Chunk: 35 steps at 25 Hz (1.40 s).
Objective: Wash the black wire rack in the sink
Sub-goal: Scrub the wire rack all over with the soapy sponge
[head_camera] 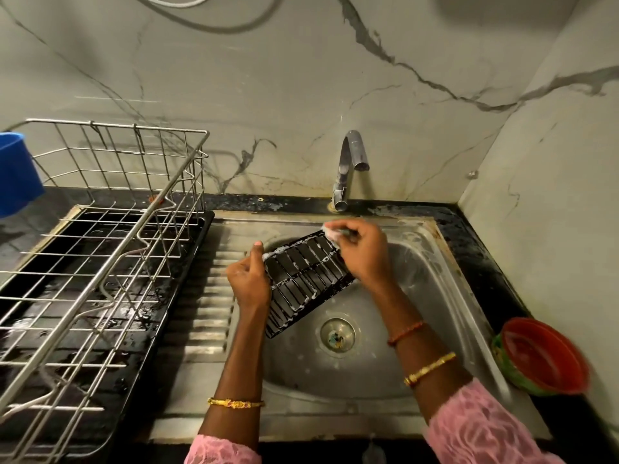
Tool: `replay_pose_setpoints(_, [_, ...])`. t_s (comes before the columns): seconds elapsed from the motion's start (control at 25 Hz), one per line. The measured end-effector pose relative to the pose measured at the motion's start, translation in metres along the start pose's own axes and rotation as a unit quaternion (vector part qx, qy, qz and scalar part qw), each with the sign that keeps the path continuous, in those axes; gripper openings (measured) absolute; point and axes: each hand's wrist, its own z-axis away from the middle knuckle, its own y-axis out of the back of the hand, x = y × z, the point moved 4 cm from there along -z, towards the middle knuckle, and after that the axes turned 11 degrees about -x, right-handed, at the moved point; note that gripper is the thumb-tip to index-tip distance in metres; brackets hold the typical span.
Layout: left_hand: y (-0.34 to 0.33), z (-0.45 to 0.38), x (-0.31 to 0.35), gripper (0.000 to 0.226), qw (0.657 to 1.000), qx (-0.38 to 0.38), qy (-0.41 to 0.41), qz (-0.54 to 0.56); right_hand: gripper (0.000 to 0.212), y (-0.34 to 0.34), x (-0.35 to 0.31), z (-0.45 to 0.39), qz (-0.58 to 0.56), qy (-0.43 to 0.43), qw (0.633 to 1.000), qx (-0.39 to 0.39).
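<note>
— The left hand clamps the near-left edge of the black wire rack, thumb up, wrist bent over the ribbed drainboard.

— And the right hand?

— Closed on a white sponge, pressed against the rack's far corner. The soapy rack is held tilted above the sink basin, its low end near the drain.

— Room around it?

— Open basin to the right and front; the tap stands just behind. A steel dish basket crowds the left, and a red bowl sits on the worktop at right.
</note>
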Motion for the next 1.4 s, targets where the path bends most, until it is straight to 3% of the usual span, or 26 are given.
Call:
replay_pose_setpoints(0.08, [-0.006, 0.008, 0.011, 0.044, 1.000, 0.009, -0.009, 0.015, 0.019, -0.015, 0.002, -0.012, 0.043, -0.014, 0.999, -0.030])
replay_pose_setpoints(0.36, [0.007, -0.001, -0.011, 0.056, 1.000, 0.018, 0.020, 0.004, 0.022, 0.006, 0.042, 0.051, 0.059, -0.044, 0.997, -0.006])
replay_pose_setpoints(0.52, [0.003, -0.002, -0.009, 0.058, 1.000, 0.001, 0.010, -0.018, 0.021, 0.014, 0.023, 0.016, 0.027, -0.037, 0.998, 0.033])
replay_pose_setpoints(0.68, [-0.002, 0.001, -0.007, 0.058, 1.000, -0.013, -0.003, -0.028, 0.018, 0.000, 0.019, -0.015, 0.034, -0.058, 0.998, -0.003])
replay_pose_setpoints(1.0, [0.015, -0.011, -0.027, 0.056, 0.999, 0.011, 0.023, -0.024, 0.022, 0.013, 0.058, 0.048, 0.057, -0.062, 0.996, -0.010])
replay_pose_setpoints(1.16, [0.015, -0.011, -0.025, 0.056, 0.999, 0.000, 0.015, -0.030, 0.020, 0.017, 0.036, 0.017, 0.024, -0.042, 0.998, 0.043])
replay_pose_setpoints(1.4, [0.010, -0.007, -0.019, 0.055, 1.000, -0.002, 0.005, -0.016, 0.020, -0.003, 0.027, -0.023, 0.040, -0.067, 0.997, -0.011])
